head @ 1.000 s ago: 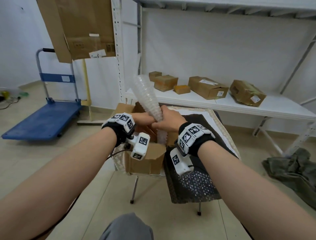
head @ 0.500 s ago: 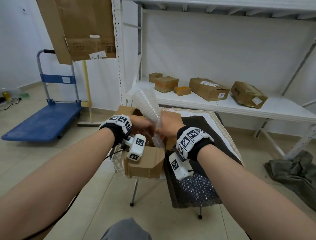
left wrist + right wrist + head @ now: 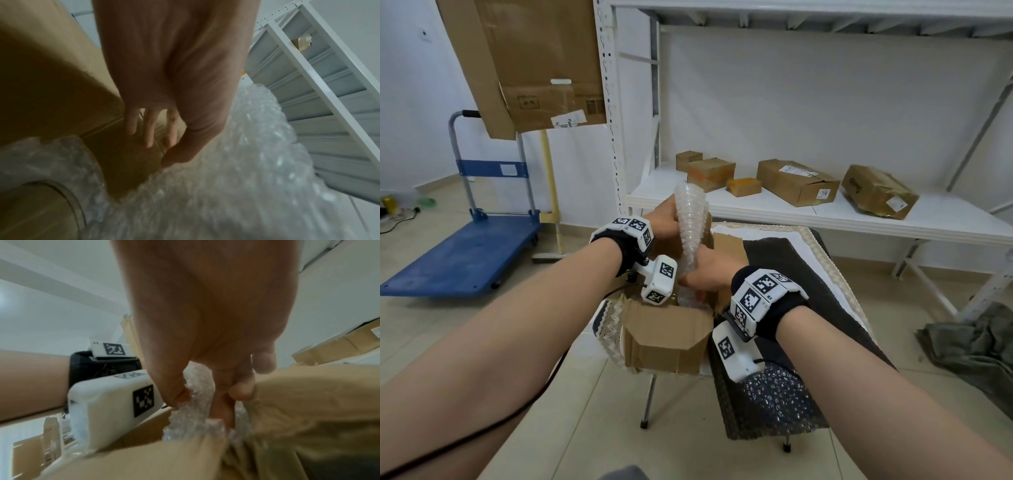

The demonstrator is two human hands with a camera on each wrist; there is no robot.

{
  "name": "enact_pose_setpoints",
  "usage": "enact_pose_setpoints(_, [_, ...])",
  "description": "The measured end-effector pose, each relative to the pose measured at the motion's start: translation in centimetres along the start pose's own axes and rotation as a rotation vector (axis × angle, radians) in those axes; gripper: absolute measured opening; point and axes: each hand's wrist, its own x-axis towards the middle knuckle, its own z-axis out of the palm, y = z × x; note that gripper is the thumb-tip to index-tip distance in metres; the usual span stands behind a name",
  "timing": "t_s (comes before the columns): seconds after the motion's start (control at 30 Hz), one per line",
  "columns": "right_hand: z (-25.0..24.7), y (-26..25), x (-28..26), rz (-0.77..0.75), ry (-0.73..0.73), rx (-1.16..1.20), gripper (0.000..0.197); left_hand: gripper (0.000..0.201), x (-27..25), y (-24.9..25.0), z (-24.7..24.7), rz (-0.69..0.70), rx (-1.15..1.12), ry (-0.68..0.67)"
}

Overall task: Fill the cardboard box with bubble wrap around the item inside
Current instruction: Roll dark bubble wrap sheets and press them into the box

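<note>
An open brown cardboard box [image 3: 667, 339] sits on the left of a small table. A twisted strip of clear bubble wrap [image 3: 690, 219] stands up out of it. My right hand [image 3: 705, 274] pinches the wrap low down, just above the box opening; the right wrist view shows thumb and fingers [image 3: 222, 402] closed on the bubble wrap [image 3: 197, 418]. My left hand [image 3: 662, 222] is higher, beside the wrap's upper part. In the left wrist view its fingers [image 3: 148, 133] are nearly straight and the thumb touches the bubble wrap [image 3: 236, 178]. A round brown item [image 3: 41, 211] shows at the lower left, edged with wrap.
A dark bubble sheet [image 3: 784, 404] drapes over the table's right side. Behind stands a white shelf [image 3: 825, 216] holding several cardboard boxes. A blue trolley [image 3: 465, 257] is at the left, a flattened cardboard sheet [image 3: 534, 68] hangs above it, and a green cloth [image 3: 976, 346] lies on the floor at the right.
The wrap has been pushed down into the box and its top stands lower. My left hand has slid up the strip; my right hand stays low at the box opening.
</note>
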Motion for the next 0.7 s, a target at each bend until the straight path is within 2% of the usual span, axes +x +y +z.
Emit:
enact_pose_setpoints(0.07, [-0.1,0.1,0.3,-0.004,-0.049,0.034,0.03,0.048,0.3,-0.7,0.5,0.028,-0.066,0.07])
enact_pose_setpoints(0.13, [-0.2,0.0,0.4,0.011,-0.078,0.047,0.028,0.063,0.4,-0.7,0.8,0.009,-0.164,0.119])
enact_pose_setpoints(0.27, [-0.7,-0.2,-0.3,0.019,-0.093,0.062,0.03,0.057,0.9,-0.6,1.0,-0.01,-0.157,0.103])
enact_pose_setpoints(0.37, [-1.4,0.2,-1.1,-0.033,0.012,0.162,0.027,0.053,1.0,-0.8,1.0,-0.051,-0.217,0.104])
enact_pose_setpoints(0.47, [-2.0,0.4,-1.5,-0.053,0.215,0.324,0.044,0.041,1.3,-1.5,1.1,-0.083,-0.26,0.144])
enact_pose_setpoints(0.57, [-2.1,0.7,-0.8,0.009,0.344,0.432,0.081,0.042,1.1,-1.3,1.0,-0.106,-0.385,0.177])
enact_pose_setpoints(0.7, [-2.8,0.4,-0.5,0.025,0.426,0.519,0.096,0.052,0.8,-0.2,0.9,-0.185,-0.641,0.139])
